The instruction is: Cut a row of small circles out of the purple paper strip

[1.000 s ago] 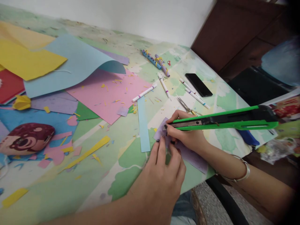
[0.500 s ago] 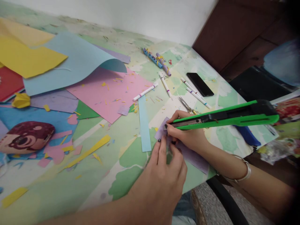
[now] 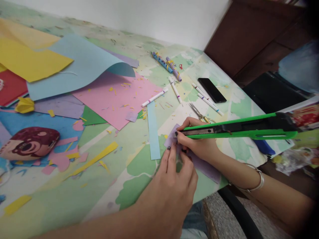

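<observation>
A green and black box cutter (image 3: 239,127) is gripped in my right hand (image 3: 198,141), its tip end down at a purple paper strip (image 3: 205,167). The cutter's long body slants back to the right above my forearm. My left hand (image 3: 174,177) rests on the same strip, fingers stretched out and fingertips pressing close to the blade end. Between the two hands part of the strip is hidden, and the blade's contact point cannot be made out. Just left of the fingertips lies a light blue paper strip (image 3: 154,132). Scissors (image 3: 199,113) lie beyond my right hand, partly covered.
White markers (image 3: 175,91) and a black phone (image 3: 211,90) lie farther back, near decorated paper rolls (image 3: 161,62). Pink paper (image 3: 109,99), a curled blue sheet (image 3: 74,66) and yellow sheets (image 3: 42,61) cover the left side. Nearby are a bear-printed case (image 3: 30,142) and scattered scraps.
The box cutter's rear end has swung slightly down towards the front. Both hands stay at nearly the same spot on the purple strip; the view has shifted a little.
</observation>
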Available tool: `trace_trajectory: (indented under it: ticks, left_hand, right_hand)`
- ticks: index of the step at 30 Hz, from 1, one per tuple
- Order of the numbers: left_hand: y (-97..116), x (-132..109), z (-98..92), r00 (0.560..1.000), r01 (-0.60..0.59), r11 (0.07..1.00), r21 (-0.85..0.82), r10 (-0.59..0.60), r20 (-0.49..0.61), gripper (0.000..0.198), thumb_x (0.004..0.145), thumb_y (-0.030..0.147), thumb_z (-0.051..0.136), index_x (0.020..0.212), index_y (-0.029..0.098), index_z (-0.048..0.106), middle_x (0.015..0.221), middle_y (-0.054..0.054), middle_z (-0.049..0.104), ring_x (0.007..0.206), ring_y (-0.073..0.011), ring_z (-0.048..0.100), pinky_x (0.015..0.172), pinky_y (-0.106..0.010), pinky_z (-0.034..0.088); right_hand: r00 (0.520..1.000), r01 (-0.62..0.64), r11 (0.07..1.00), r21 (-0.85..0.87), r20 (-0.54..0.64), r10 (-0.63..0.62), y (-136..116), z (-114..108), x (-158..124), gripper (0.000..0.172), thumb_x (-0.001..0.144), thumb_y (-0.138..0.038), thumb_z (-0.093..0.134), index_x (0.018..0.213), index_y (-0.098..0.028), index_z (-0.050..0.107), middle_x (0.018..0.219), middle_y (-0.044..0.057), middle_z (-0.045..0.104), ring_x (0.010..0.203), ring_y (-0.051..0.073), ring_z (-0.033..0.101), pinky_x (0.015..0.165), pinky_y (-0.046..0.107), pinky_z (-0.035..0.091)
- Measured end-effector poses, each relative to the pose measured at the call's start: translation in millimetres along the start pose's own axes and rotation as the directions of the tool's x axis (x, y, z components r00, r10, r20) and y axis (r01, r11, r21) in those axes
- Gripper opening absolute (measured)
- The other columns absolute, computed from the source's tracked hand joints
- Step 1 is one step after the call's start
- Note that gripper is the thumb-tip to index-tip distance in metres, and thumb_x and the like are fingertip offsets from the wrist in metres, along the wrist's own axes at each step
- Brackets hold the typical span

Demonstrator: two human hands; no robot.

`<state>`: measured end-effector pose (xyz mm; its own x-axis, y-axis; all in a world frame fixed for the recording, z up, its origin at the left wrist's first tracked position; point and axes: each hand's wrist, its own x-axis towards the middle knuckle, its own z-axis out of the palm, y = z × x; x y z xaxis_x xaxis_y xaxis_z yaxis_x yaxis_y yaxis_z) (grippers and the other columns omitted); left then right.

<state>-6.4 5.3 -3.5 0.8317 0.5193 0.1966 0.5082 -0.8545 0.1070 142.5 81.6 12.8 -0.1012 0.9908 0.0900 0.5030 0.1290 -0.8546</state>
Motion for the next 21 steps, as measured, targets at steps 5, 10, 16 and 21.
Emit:
trace_trajectory:
  ticks: [5,10,16,21]
  left_hand:
    - [-0.5,0.5,0.5,1.000,-0.008,1.000,0.000,0.008,-0.002,0.073,0.077,0.039,0.053,0.132,-0.007,0.039,0.137,-0.033,0.038,0.133,-0.0548,0.023,0.108,-0.065,0.022]
    - [-1.3,-0.3,1.6,1.000,-0.009,1.000,-0.001,0.009,0.000,0.075,0.076,0.040,0.053,0.133,-0.007,0.038,0.137,-0.033,0.038,0.132,-0.0533,0.027,0.108,-0.064,0.024]
    - [-0.2,-0.6,0.5,1.000,-0.014,1.000,0.008,0.014,0.007,0.073,0.076,0.040,0.053,0.132,-0.006,0.040,0.135,-0.032,0.041,0.131,-0.0528,0.029,0.107,-0.064,0.025]
    - [-1.2,0.7,1.6,1.000,-0.004,1.000,0.015,0.004,-0.004,0.075,0.074,0.040,0.054,0.131,-0.006,0.040,0.135,-0.033,0.040,0.131,-0.0541,0.027,0.107,-0.064,0.024]
  right_hand:
    - [1.000,-0.022,0.999,0.026,0.010,0.022,-0.6,-0.5,0.1,0.013,0.071,-0.012,0.060,0.072,-0.020,0.049,0.043,-0.010,0.053,0.035,0.007,0.051,0.035,0.016,0.041]
    - [1.000,-0.025,0.999,0.021,0.013,0.025,-0.5,-0.5,1.0,0.013,0.071,-0.012,0.060,0.072,-0.020,0.050,0.043,-0.009,0.053,0.035,0.007,0.050,0.036,0.016,0.041]
    - [0.999,-0.035,0.999,0.016,0.013,0.035,-0.3,-0.5,0.8,0.012,0.072,-0.013,0.061,0.072,-0.019,0.051,0.044,-0.009,0.054,0.035,0.007,0.050,0.036,0.015,0.041]
    - [0.998,-0.053,0.999,0.000,0.017,0.053,-2.0,-0.1,-0.1,0.012,0.071,-0.014,0.061,0.071,-0.019,0.051,0.043,-0.009,0.053,0.035,0.006,0.050,0.035,0.015,0.040]
